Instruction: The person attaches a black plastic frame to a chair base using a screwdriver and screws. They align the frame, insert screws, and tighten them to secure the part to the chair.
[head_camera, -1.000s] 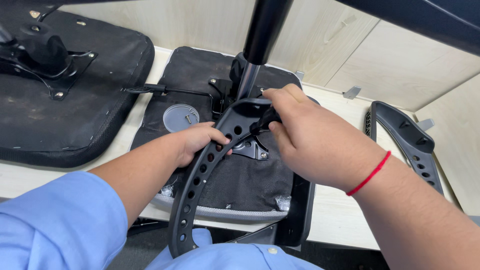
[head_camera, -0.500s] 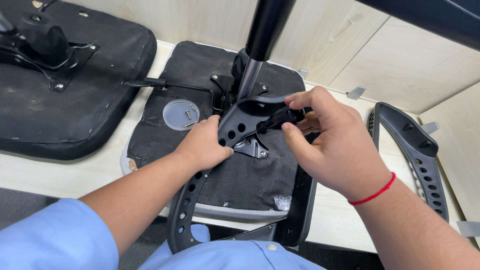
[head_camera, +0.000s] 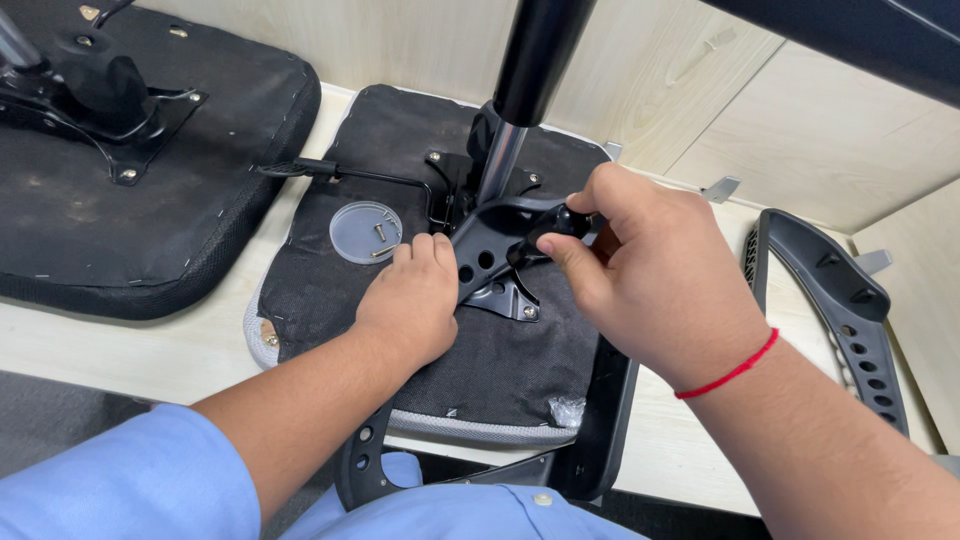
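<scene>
An upturned office chair seat (head_camera: 330, 290) lies on the table, black fabric underside up, with its metal mechanism and gas cylinder (head_camera: 530, 70) rising from the middle. A black perforated armrest bracket (head_camera: 480, 250) rests against the mechanism. My left hand (head_camera: 410, 300) presses on the bracket and holds it against the seat. My right hand (head_camera: 640, 265) grips a black knob (head_camera: 555, 225) at the bracket's upper end. A small clear lid (head_camera: 365, 232) with two screws in it sits on the seat left of the mechanism.
A second upturned chair seat (head_camera: 120, 220) with its own mechanism lies at the left. Another black perforated armrest (head_camera: 840, 300) lies on the table at the right. Light wooden cabinet fronts (head_camera: 700, 90) stand behind the table.
My left hand slid up the bracket toward the mechanism. My right hand shifted on the knob and now pinches it with the fingertips. The view has drawn a little closer.
</scene>
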